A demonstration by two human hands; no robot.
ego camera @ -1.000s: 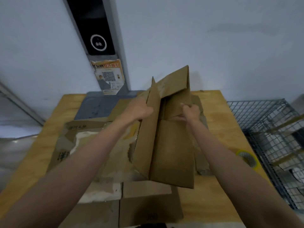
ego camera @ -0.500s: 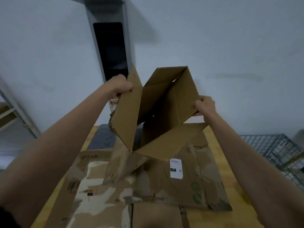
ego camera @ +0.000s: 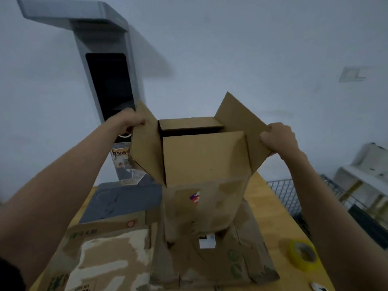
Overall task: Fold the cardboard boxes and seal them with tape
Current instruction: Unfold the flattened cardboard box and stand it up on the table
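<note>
The brown cardboard box (ego camera: 206,162) stands upright between both grips, left hand (ego camera: 128,120) and right hand (ego camera: 279,137) each pinching an outer side flap.

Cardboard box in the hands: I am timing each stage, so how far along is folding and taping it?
Done: the cardboard box is opened into shape, its near and far flaps folded in. In hand: the left hand and right hand each grip a raised side flap. Left: folding those two down and sealing; the yellow tape roll lies untouched on the table, and flattened cardboard lies underneath.
</note>
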